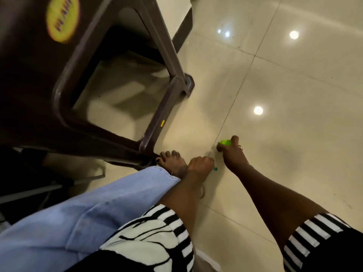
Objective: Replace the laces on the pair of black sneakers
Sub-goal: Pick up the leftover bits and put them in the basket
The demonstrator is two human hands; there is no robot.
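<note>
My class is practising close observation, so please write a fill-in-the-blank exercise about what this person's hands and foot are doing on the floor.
1. The right hand grips a bright ____ object low over the tiled floor.
2. The left hand, with curled fingers, holds a small teal piece beside the bare ____.
3. The toes touch a leg of the dark brown plastic ____.
4. On top of that furniture sits a round ____ sticker.

Missing words: green; foot; stool; yellow
</note>
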